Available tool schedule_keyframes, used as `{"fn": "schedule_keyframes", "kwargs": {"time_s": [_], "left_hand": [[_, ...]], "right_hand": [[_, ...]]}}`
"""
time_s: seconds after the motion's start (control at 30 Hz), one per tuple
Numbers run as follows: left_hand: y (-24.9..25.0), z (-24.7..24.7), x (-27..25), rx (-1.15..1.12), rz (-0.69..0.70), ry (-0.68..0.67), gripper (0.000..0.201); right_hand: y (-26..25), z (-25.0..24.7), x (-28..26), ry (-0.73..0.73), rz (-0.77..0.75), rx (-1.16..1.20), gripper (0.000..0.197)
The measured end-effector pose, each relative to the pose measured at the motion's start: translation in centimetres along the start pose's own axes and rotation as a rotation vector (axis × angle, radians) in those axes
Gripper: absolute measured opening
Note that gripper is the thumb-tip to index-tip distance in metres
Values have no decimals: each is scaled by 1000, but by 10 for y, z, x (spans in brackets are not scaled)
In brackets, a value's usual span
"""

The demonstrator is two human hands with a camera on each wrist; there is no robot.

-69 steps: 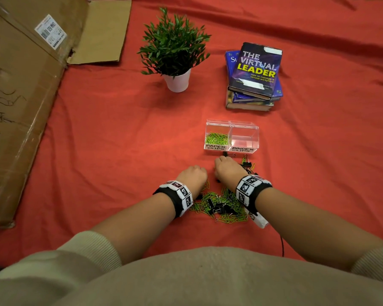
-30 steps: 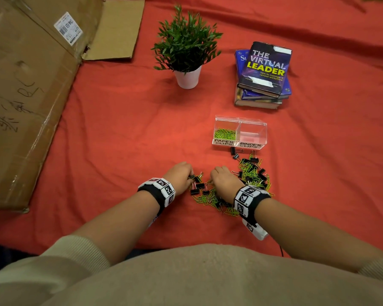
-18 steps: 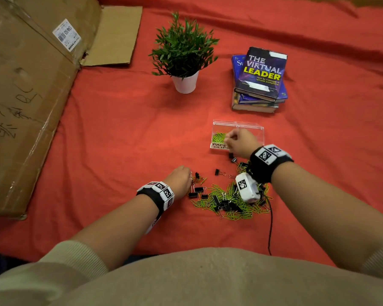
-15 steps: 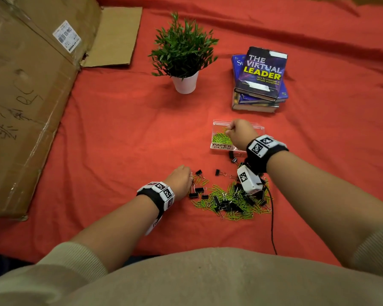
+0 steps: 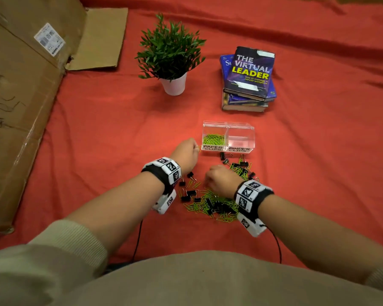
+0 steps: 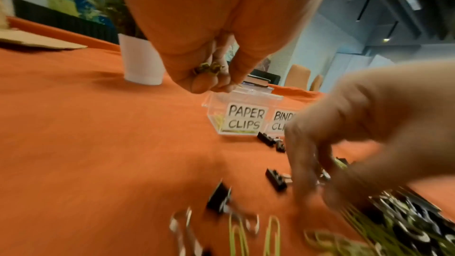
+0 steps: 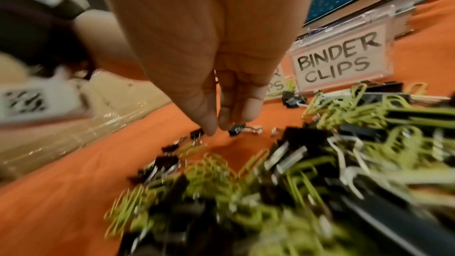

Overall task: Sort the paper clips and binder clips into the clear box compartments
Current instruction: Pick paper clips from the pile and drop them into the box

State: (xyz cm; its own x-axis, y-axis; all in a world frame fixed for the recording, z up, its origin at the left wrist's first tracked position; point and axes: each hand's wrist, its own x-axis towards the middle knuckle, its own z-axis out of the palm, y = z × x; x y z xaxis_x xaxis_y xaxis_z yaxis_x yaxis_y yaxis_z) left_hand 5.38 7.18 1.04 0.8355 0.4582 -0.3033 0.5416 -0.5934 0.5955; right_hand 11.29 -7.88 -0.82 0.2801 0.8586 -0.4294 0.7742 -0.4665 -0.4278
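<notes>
A clear two-compartment box (image 5: pixel 228 124) stands on the red cloth. Its left cell, labelled PAPER CLIPS, holds green paper clips (image 5: pixel 213 139). The right cell (image 5: pixel 241 140), labelled BINDER CLIPS, looks empty. In front lies a mixed pile (image 5: pixel 217 206) of green paper clips and black binder clips. My left hand (image 5: pixel 195 148) hovers just left of the box's front corner. Its curled fingers grip a few green paper clips (image 6: pixel 208 69). My right hand (image 7: pixel 216 128) points down over the pile's left edge, thumb and fingertips close together with nothing between them, beside a small binder clip (image 7: pixel 236 129).
A potted plant (image 5: pixel 174 85) and a stack of books (image 5: pixel 248 80) stand behind the box. A large cardboard box (image 5: pixel 20 107) fills the left side. Loose binder clips (image 5: pixel 224 156) lie right in front of the box. Cables trail from both wrists.
My right hand came back from the box down to the pile. My left hand left the pile and moved up to the box's left front corner with paper clips in it.
</notes>
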Motion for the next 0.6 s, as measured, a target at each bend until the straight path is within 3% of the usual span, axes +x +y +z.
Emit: {"fn": "schedule_keyframes", "kwargs": {"time_s": [0.17, 0.37, 0.5, 0.6], "left_hand": [[40, -2, 48, 159, 119, -46, 15], [59, 10, 76, 356, 171, -136, 23], [57, 7, 69, 255, 225, -112, 26], [47, -2, 48, 141, 263, 15, 24]], "right_hand": [[5, 22, -19, -33, 49, -105, 30], [7, 31, -20, 35, 46, -141, 25], [5, 29, -17, 26, 78, -130, 25], [6, 27, -14, 11, 99, -104, 26]]}}
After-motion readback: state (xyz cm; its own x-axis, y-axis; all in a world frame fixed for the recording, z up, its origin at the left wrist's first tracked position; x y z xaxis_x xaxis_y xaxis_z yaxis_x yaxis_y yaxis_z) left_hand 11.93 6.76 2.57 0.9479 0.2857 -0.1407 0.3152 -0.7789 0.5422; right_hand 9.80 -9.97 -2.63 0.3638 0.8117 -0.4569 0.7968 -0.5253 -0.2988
